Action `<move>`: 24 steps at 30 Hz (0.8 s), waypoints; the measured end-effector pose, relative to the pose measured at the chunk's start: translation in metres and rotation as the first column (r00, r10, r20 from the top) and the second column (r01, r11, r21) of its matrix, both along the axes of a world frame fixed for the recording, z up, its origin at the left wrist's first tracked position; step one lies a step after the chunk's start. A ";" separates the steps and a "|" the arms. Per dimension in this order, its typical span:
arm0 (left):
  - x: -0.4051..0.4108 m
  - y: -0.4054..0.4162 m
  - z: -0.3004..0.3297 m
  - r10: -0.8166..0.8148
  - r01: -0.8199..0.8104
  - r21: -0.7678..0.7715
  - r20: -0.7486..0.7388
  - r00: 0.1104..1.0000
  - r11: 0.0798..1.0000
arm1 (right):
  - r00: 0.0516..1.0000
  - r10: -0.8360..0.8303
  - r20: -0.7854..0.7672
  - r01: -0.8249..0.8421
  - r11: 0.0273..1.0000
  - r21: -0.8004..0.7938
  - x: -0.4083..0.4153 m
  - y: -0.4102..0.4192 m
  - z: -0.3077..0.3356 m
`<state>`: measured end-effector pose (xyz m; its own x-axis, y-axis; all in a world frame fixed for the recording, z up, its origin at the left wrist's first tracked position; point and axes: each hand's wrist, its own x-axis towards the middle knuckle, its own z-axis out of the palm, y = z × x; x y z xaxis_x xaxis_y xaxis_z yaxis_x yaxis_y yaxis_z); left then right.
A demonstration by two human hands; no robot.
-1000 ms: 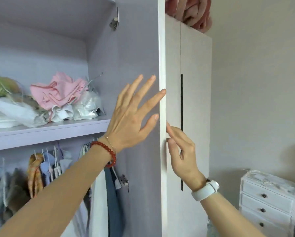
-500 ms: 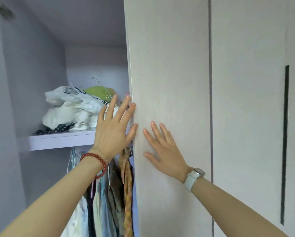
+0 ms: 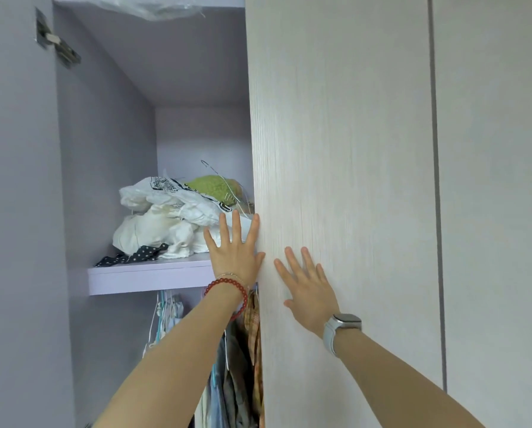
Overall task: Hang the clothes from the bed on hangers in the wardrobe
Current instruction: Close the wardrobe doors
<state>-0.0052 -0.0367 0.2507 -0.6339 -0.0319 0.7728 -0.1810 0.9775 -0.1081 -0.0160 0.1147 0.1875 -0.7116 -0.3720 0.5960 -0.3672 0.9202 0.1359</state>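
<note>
Wardrobe (image 3: pixel 104 180) open at left; hung clothes (image 3: pixel 227 381) just below left hand (image 3: pixel 234 254). Left hand flat, fingers spread, at the door (image 3: pixel 335 180) edge. Right hand (image 3: pixel 308 288) flat on door, grasping nothing. Risk: door swinging shut pinches left fingers.

Clothes (image 3: pixel 237 381) hang on hangers (image 3: pixel 163 316) inside wardrobe (image 3: pixel 104 180).
</note>
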 end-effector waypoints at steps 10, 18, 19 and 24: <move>0.032 -0.007 0.007 -0.189 0.189 0.000 -0.055 0.980 0.982 | 0.985 0.169 -0.031 -0.171 0.956 -0.238 0.022 -0.008 0.006; 0.166 -0.082 -0.032 -0.166 0.181 0.009 -0.364 0.917 0.983 | 0.781 0.533 -0.324 -0.624 0.649 -0.436 0.094 -0.082 -0.035; 0.187 -0.094 -0.034 -0.109 0.122 0.013 -0.364 0.925 0.992 | 0.756 0.576 -0.310 -0.651 0.617 -0.442 0.103 -0.096 -0.039; 0.286 -0.148 -0.038 0.114 -0.156 -0.051 -0.470 0.875 0.986 | 0.589 0.755 -0.287 -0.776 0.430 -0.462 0.161 -0.175 -0.045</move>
